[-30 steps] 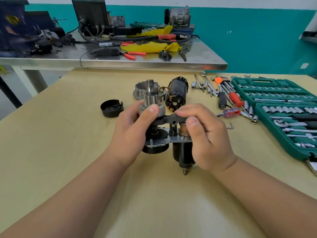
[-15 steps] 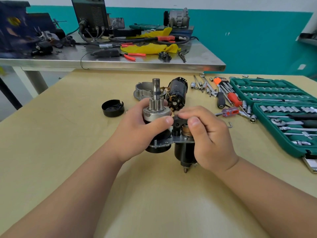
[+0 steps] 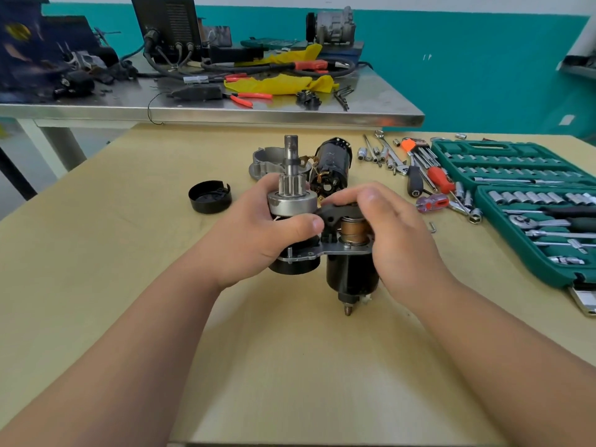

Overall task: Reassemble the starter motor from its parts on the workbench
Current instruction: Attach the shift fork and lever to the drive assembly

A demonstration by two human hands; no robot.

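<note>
The partly built starter motor stands upright at the middle of the wooden bench. My left hand [image 3: 258, 240] grips its silver pinion drive [image 3: 292, 201], whose shaft points up. My right hand [image 3: 393, 233] curls over the black shift fork [image 3: 335, 214] and the top of the black solenoid [image 3: 351, 279], above the copper-coloured plunger [image 3: 353, 230]. Behind the hands lie the grey nose housing [image 3: 263, 162] and the black motor body with brushes [image 3: 330, 166]. A black end cap [image 3: 209, 196] sits to the left.
A green socket set case [image 3: 522, 201] lies open at the right, with loose screwdrivers [image 3: 432, 179], wrenches and sockets between it and the motor. A steel table [image 3: 225, 108] with cables, pliers and yellow cloth stands behind the bench.
The pinion drive and shaft have risen out of the assembly in my left hand. My right hand stays on the shift fork and solenoid.
</note>
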